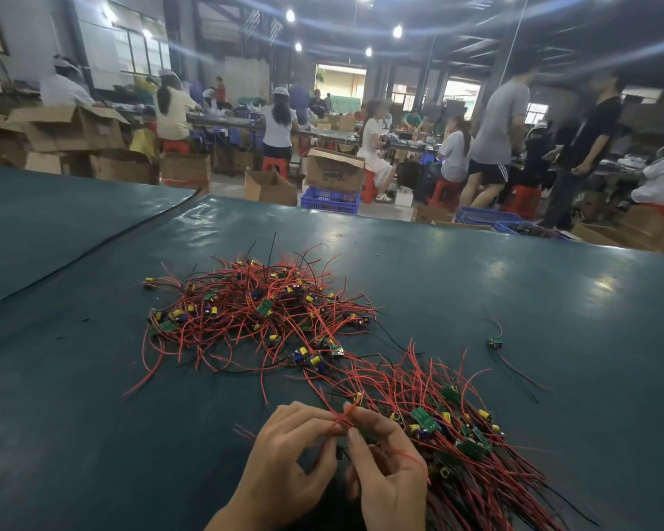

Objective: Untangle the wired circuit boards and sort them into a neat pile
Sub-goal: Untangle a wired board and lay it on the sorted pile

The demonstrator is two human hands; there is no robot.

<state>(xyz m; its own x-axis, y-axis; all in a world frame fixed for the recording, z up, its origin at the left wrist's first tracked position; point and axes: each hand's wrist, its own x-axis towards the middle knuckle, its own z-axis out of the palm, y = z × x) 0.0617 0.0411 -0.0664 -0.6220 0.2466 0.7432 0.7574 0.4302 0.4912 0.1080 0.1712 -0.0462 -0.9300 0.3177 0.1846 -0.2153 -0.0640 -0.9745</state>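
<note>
Circuit boards (254, 312) lie heaped on the worktop (93, 377), sorted pile (457, 435) beside my right hand (390, 469). Fingers (368, 417) of it and my left hand (284, 465) pinch one red wire (340, 417). I'd tease gently, not yank, or neighbours snag.

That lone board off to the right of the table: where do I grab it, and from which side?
Probably pinch the lone board itself, from above on its left side. It lies by itself, while its long thin wires trail off toward the near right, so reaching in from there would likely snag them.
</note>
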